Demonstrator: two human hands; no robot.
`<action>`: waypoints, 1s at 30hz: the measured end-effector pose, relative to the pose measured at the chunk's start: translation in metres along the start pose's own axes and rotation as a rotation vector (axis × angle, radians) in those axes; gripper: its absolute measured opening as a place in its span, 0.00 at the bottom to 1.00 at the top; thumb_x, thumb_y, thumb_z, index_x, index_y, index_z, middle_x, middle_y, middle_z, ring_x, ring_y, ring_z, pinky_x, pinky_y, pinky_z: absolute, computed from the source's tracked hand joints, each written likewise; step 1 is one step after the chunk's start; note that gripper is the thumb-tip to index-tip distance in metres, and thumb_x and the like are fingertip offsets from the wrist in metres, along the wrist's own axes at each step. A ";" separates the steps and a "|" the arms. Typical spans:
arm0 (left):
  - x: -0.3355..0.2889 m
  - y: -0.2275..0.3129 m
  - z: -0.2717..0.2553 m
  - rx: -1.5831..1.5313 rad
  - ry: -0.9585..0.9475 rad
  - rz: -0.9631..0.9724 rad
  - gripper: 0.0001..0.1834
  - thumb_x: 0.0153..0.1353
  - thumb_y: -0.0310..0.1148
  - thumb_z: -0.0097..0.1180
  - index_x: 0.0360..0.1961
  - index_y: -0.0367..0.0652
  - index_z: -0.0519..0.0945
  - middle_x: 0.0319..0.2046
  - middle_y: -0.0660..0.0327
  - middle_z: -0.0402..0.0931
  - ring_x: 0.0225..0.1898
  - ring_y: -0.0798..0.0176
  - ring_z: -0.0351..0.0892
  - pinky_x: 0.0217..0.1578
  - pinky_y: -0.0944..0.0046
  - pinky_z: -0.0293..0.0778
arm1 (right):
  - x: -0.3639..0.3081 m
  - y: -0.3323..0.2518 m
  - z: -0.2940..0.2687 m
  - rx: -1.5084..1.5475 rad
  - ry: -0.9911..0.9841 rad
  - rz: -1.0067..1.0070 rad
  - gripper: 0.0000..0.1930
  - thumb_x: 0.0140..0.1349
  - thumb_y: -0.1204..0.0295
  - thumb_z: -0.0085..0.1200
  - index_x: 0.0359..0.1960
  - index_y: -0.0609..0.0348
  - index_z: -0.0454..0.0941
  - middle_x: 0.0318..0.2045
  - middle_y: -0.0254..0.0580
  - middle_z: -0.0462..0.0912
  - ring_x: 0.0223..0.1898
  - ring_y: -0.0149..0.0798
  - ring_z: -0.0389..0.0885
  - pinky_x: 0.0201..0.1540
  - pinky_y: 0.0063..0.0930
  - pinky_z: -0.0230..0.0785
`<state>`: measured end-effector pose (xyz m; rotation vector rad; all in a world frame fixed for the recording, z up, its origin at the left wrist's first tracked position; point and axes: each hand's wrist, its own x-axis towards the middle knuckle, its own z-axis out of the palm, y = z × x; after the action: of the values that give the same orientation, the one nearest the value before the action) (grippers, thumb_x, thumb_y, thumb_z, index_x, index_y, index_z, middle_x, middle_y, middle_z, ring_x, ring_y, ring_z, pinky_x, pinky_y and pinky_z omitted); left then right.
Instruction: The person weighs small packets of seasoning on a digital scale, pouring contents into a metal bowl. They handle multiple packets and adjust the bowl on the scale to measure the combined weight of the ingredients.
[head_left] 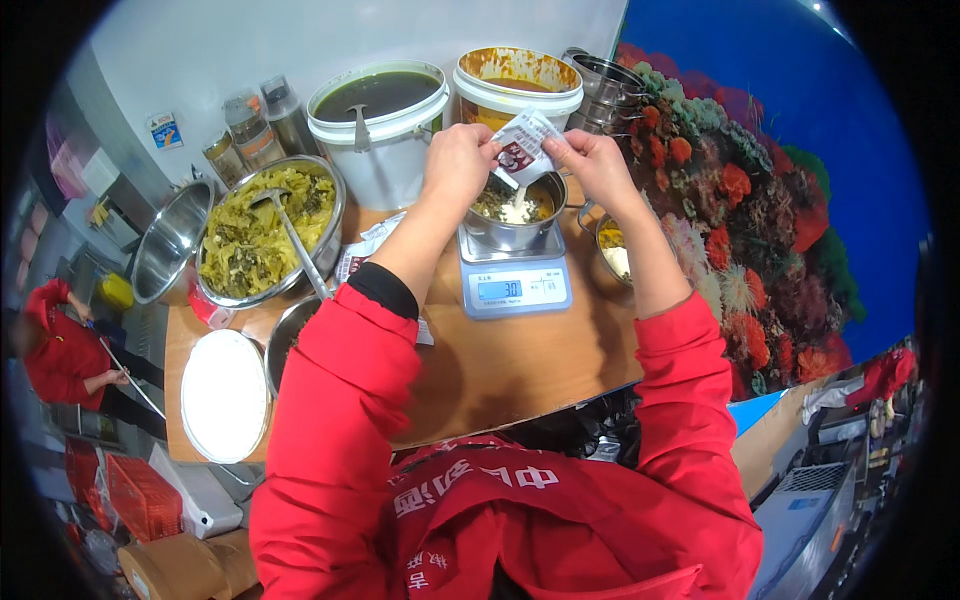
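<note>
Between my two hands a small white printed packet [524, 145] is tipped downward, pinched on its left edge by my left hand [462, 158] and on its right by my right hand [594, 162]. White powder [519, 211] lies below it on dark chopped greens, inside a steel pot [505, 236]. The pot rests on a light-blue digital scale [545, 304] with a lit display. Just right of the scale, partly behind my right forearm, stands another steel pot [592, 220] with yellowish food and white powder in it.
Chopped pickled greens and a ladle [290, 225] fill a steel bowl [335, 200] on the left. Behind stand a bucket of dark liquid [378, 165], a bucket of reddish oil [555, 95] and stacked steel pots [608, 85]. A white lid [226, 395] lies front left. Another person [62, 345] stands far left.
</note>
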<state>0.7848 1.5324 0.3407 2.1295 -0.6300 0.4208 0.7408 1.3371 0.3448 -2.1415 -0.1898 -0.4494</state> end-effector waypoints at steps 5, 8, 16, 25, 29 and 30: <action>0.002 0.000 0.000 -0.070 -0.066 -0.067 0.06 0.55 0.29 0.56 0.30 0.38 0.82 0.19 0.59 0.79 0.22 0.66 0.80 0.28 0.67 0.74 | -0.002 0.002 0.003 -0.012 0.016 -0.005 0.14 0.62 0.63 0.54 0.35 0.65 0.80 0.25 0.29 0.79 0.29 0.20 0.71 0.34 0.17 0.65; 0.003 0.003 -0.004 -0.019 -0.056 -0.023 0.07 0.55 0.29 0.56 0.31 0.38 0.82 0.20 0.58 0.80 0.23 0.67 0.80 0.28 0.67 0.74 | -0.002 0.005 0.005 0.021 -0.015 0.004 0.15 0.62 0.63 0.54 0.35 0.66 0.80 0.25 0.29 0.79 0.28 0.20 0.70 0.34 0.17 0.64; -0.025 0.033 -0.020 -0.002 0.089 0.085 0.22 0.56 0.27 0.54 0.53 0.37 0.70 0.32 0.49 0.80 0.35 0.54 0.82 0.38 0.60 0.75 | 0.004 0.010 0.013 0.135 0.219 -0.003 0.16 0.61 0.60 0.54 0.34 0.62 0.82 0.22 0.32 0.80 0.26 0.24 0.71 0.31 0.22 0.65; -0.224 0.035 -0.003 -0.281 -0.711 0.180 0.12 0.60 0.28 0.48 0.45 0.44 0.74 0.42 0.54 0.76 0.41 0.50 0.77 0.40 0.57 0.74 | -0.003 0.022 0.014 0.123 0.128 0.011 0.15 0.63 0.62 0.54 0.37 0.65 0.81 0.27 0.27 0.79 0.30 0.19 0.69 0.35 0.17 0.63; -0.248 0.005 -0.004 -0.323 -0.615 0.081 0.10 0.58 0.28 0.49 0.42 0.44 0.75 0.37 0.57 0.78 0.37 0.51 0.79 0.36 0.57 0.75 | -0.007 0.024 0.021 0.099 0.235 -0.012 0.15 0.61 0.62 0.56 0.28 0.64 0.80 0.20 0.28 0.76 0.24 0.21 0.66 0.28 0.20 0.61; -0.249 0.001 -0.004 -0.339 -0.573 0.036 0.10 0.58 0.28 0.50 0.41 0.44 0.75 0.36 0.57 0.78 0.36 0.51 0.79 0.35 0.57 0.76 | -0.007 0.024 0.023 0.142 0.290 -0.010 0.15 0.60 0.62 0.56 0.29 0.64 0.80 0.20 0.28 0.77 0.24 0.21 0.66 0.28 0.20 0.62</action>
<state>0.5804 1.6065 0.2192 1.9037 -0.9832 -0.2816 0.7471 1.3423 0.3121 -1.9127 -0.0653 -0.7241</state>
